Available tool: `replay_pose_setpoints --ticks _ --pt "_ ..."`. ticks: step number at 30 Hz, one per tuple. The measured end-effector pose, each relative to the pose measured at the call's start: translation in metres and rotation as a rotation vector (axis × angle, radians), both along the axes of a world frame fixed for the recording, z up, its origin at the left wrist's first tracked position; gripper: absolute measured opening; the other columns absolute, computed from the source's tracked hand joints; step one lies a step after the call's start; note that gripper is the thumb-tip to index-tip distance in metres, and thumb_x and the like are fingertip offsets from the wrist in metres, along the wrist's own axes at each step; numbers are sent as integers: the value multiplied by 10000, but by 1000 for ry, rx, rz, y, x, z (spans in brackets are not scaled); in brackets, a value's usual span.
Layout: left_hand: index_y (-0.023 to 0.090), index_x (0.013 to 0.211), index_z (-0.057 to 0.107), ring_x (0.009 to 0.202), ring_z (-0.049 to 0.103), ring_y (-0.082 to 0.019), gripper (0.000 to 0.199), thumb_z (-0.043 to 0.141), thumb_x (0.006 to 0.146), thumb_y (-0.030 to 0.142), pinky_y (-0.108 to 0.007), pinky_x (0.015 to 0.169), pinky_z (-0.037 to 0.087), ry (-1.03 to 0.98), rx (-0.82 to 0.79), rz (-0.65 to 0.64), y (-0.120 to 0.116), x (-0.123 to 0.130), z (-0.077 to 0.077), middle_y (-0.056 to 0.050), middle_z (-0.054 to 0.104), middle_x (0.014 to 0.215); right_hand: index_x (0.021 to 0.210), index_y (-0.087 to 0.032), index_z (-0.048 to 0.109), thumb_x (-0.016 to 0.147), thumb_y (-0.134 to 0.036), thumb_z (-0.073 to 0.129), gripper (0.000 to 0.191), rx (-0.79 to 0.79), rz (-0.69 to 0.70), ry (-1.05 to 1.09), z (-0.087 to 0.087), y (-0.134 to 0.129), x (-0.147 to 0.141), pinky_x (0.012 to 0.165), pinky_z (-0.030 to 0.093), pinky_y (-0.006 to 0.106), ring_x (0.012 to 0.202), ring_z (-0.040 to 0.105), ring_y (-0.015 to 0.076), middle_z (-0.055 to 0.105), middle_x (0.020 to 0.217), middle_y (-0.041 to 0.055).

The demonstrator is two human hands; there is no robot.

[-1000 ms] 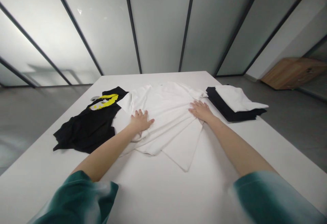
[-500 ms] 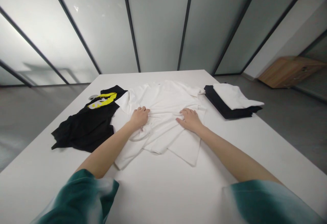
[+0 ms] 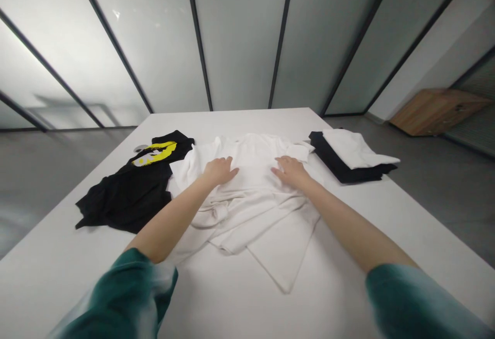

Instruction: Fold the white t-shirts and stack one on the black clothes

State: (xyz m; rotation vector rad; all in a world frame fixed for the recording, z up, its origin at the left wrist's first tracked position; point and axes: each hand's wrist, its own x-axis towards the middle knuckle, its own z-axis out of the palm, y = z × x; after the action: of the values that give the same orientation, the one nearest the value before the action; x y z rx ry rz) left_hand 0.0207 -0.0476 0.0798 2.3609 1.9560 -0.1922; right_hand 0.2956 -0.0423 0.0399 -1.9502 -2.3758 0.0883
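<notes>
Two hands, left hand [image 3: 219, 172] and right hand [image 3: 292, 172], part-curled, pinch on cloth cannot be told | White shirt [image 3: 255, 178]: under and between both hands, rumpled nearer the wrists | Handling, judged: light, soft, limp; grip one edge at two spread points

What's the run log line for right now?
left hand: on white shirt | right hand: on white shirt | left side: yellow-printed black shirt | right side: white-and-black folded stack

White shirt [image 3: 255, 202], rumpled, loosely spread, lying on white table [image 3: 247, 316]
</notes>
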Motion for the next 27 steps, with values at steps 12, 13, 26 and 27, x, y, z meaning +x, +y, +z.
replay_pose_setpoints --ticks 12,13,26,27 --pt "195 1618 199 1557 114 -327 789 231 979 657 -604 1211 128 -16 -7 -61 15 -42 -68 -151 130 1689 1598 -190 295 970 -661 330 786 -124 -45 -152 -40 -38 -8 1169 195 630 1514 199 398 216 1661 199" --pt "194 1618 202 1558 113 -321 783 243 983 650 -587 1217 124 -18 -7 -87 15 -45 -68 -149 131 1688 1595 -195 305 967 -667 336 787 -125 -45 -147 -40 -41 -8 1164 202 634 1512 205 400 226 1658 201" --pt "217 1609 230 1563 97 -285 771 283 976 654 -523 1236 109 -50 -18 -168 40 -46 -62 -118 132 1693 1606 -219 273 957 -708 297 813 -152 -209 -80 -38 -30 -15 1114 180 724 1511 172 434 179 1664 219" --pt "217 1606 237 1563 96 -288 774 288 973 659 -529 1234 109 -55 -20 -159 41 -44 -61 -121 133 1693 1605 -218 276 959 -706 295 810 -146 -203 -82 -38 -31 -15 1116 182 719 1510 178 431 185 1662 219"
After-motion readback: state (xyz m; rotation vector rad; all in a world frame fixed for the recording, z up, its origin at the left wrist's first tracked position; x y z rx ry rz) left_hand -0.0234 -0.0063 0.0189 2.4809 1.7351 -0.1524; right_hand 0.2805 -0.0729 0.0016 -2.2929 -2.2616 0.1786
